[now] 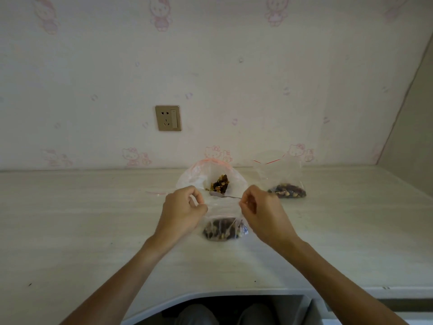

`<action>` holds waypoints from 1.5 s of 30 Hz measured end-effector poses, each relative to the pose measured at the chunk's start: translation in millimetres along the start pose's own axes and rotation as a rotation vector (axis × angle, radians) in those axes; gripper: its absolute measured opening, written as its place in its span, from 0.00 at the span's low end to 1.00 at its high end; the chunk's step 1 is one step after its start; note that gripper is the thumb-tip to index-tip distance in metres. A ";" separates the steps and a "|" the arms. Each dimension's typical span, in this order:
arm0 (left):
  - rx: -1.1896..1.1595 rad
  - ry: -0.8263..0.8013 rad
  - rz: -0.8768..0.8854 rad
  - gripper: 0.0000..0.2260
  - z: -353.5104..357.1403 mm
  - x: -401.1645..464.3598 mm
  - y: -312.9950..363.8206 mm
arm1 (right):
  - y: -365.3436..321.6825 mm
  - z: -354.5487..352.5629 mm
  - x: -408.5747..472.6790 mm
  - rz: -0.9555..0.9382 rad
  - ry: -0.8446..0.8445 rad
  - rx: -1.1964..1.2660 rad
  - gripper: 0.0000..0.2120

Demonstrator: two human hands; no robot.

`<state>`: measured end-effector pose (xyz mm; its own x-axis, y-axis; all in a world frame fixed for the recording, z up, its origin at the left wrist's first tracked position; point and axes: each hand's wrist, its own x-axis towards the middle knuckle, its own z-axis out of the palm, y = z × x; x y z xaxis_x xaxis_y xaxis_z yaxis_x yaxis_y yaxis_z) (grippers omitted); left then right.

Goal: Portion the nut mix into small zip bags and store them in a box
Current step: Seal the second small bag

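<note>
A small clear zip bag (222, 228) with dark nut mix in its bottom stands on the desk between my hands. My left hand (181, 212) pinches the bag's top edge at its left end. My right hand (260, 212) pinches the top edge at the right end. Behind it a larger open bag of nut mix (210, 177) with a pink zip rim holds a heap of nuts. A metal spoon (222, 195) lies at its mouth. Another small bag with nut mix (285, 186) stands at the back right.
The pale desk (93, 231) runs to a wall with a socket (168, 118). A flat empty zip bag (157, 193) lies left of the large bag. The desk's front edge curves inward above my knees. A side panel rises at far right.
</note>
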<state>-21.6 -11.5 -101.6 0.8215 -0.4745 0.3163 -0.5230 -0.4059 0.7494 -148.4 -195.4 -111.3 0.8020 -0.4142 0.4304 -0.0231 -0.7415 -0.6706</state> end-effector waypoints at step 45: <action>0.100 0.070 0.180 0.12 -17.5 4.8 27.6 | -29.6 -12.8 15.3 0.179 0.026 0.297 0.10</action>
<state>-28.1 -11.3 -69.2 0.7247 -0.4921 0.4824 -0.6799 -0.3970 0.6165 -143.1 -186.5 -77.1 0.7853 -0.5399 0.3030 0.0161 -0.4714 -0.8818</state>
